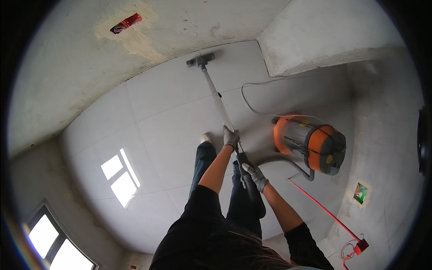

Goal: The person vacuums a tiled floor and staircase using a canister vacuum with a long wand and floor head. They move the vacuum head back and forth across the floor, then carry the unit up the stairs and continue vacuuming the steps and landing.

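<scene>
A vacuum cleaner's metal wand [217, 100] slants up and away from me across the tiles. Its dark floor head [200, 60] lies flat on the floor close to the far wall. My left hand [231, 137], in a grey glove, is closed round the wand's lower part. Lower down, my right hand [255, 176], gloved too, grips the black handle [243, 160] where the ribbed hose joins. The hose [257, 198] hangs past my right leg and curves to the orange and grey vacuum cleaner [310, 143] on my right.
A pale cord [245, 96] loops over the tiled floor [171, 117] behind the vacuum. A red conduit [324, 207] runs to a red box [361, 246] at the right wall. Another red wall box [126, 23] sits in the far wall. A window [58, 240] is at lower left.
</scene>
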A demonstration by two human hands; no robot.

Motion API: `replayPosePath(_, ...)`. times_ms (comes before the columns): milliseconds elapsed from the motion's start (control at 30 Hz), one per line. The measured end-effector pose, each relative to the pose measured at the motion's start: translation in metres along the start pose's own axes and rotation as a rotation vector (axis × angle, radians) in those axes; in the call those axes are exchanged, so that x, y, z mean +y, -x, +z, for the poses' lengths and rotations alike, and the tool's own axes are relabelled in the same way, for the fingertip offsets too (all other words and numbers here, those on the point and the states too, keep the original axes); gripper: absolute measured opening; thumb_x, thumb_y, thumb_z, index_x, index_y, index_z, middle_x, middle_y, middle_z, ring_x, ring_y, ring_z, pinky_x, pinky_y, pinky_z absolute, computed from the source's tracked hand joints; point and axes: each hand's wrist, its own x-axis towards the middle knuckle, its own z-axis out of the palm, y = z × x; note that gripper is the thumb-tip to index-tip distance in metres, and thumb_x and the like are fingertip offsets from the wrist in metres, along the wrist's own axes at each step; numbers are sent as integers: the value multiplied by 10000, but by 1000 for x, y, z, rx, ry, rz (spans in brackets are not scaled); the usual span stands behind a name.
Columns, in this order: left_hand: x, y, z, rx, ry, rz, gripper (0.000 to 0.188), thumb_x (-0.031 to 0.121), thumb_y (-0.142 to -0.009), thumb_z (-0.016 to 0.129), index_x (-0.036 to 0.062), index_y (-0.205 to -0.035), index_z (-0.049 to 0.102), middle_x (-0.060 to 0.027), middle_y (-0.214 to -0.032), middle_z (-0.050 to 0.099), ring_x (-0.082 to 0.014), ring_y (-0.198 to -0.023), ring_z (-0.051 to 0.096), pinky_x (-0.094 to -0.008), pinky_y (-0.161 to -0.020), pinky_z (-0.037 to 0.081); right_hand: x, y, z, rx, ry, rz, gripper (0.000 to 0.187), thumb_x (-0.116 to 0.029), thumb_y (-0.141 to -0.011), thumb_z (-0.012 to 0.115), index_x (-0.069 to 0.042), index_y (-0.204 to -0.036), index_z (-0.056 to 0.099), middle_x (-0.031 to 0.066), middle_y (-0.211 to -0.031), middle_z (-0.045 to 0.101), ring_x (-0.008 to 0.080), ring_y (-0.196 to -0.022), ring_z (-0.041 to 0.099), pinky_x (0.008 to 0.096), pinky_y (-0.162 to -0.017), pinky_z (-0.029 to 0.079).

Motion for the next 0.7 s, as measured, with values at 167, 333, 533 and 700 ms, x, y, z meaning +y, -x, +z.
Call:
replayPosePath(167,45,-70,-22,7,190,51,473,75,-805,629,29,-1122,281,-152,-726,548,-254,-541,583,-407,-419,498,-58,-44,40,-1,-56,10,480,-502,-817,688,-126,-1048,500,104,-622,576,211,-417,555,338,-386,483)
replayPosePath(333,80,-104,-36,-24,247,-83,470,73,-815,651,55,-1081,265,-157,-716,511,-236,-486,526,-400,-363,473,-104,-67,57,17,-99,74,422,-484,-821,688,-126,-971,521,95,-575,561,224,-401,538,350,-382,473)
replayPosePath(533,78,-82,-37,-31,245,-106,515,42,-778,666,29,-1120,281,-159,-739,544,-247,-513,566,-398,-407,487,-104,-42,58,21,-107,115,404,-476,-830,682,-123,-941,519,80,-582,553,214,-403,531,347,-367,461)
replayPosePath(700,33,-45,-10,-12,196,-57,478,76,-808,654,75,-1079,261,-144,-719,509,-237,-507,540,-390,-397,479,-73,-4,33,-59,-112,92,430,-475,-836,677,-105,-961,495,95,-605,558,220,-427,549,354,-391,481)
